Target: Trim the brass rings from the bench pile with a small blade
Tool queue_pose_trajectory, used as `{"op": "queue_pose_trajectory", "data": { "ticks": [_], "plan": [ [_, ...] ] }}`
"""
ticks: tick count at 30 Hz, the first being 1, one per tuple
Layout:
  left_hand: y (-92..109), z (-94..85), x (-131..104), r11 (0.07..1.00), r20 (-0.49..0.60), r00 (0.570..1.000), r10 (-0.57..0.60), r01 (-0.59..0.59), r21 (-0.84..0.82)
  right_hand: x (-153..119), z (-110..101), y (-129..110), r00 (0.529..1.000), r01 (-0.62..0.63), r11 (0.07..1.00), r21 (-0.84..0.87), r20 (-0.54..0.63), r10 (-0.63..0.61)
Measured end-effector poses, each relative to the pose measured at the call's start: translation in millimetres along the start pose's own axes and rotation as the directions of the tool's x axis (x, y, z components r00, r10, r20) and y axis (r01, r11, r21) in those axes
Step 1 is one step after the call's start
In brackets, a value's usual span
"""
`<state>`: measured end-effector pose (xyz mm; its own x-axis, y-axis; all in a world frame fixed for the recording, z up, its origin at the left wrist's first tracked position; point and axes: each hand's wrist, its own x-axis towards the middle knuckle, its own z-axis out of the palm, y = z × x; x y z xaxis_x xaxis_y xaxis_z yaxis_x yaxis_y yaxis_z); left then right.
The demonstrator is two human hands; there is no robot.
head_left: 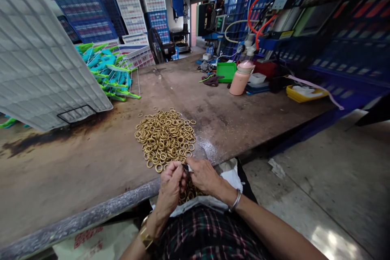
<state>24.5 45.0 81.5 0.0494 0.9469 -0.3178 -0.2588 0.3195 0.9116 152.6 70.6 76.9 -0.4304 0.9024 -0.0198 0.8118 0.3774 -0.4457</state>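
Nearest the head camera is the wearer's dark plaid shirt [210, 233], and just beyond it an open white sack [233, 176] holds loose brass-coloured rings [190, 195] below the table edge. Over this sack the left hand [170, 183] and right hand [206, 174] meet, the fingers of both closed on a small dark piece [185, 167]; its exact form is too hidden to tell. Just past the fingertips, a heaped pile of round, brass-coloured rings [166, 136] lies on the worn brown tabletop [115, 166], its near rings close to the rim. A knuckle or forearm brushing that side could knock some over the edge; a sagging sack mouth could let rings spill to the floor; and a loosened pinch could drop the dark piece among the rings, where it would be awkward to find.
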Motion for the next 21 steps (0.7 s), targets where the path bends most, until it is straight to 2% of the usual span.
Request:
{"op": "queue_pose_trajectory", "data": {
  "ticks": [5,10,15,17,21],
  "plan": [
    [-4,-0.7,2,0.997,-0.019,0.999,0.027,-0.026,0.069,1,-3,-3,0.999,-0.035,0.998,-0.050,0.040,0.037],
    [-6,-1.6,3,0.993,-0.031,0.999,0.024,-0.021,0.117,5,4,-5,0.996,-0.077,0.993,-0.090,0.045,0.082],
    [1,0.3,-8,0.996,0.005,1.000,-0.030,0.029,0.085,14,5,9,0.985,-0.171,0.980,-0.104,0.017,0.173],
    [4,2.9,-13,0.997,0.065,0.995,-0.076,0.074,0.037,19,-1,21,0.971,-0.240,0.964,-0.112,-0.017,0.240],
    [5,6.8,-12,0.965,0.140,0.978,-0.152,0.177,-0.192,32,-9,37,0.948,-0.311,0.945,-0.102,-0.110,0.300]
  ]
}}
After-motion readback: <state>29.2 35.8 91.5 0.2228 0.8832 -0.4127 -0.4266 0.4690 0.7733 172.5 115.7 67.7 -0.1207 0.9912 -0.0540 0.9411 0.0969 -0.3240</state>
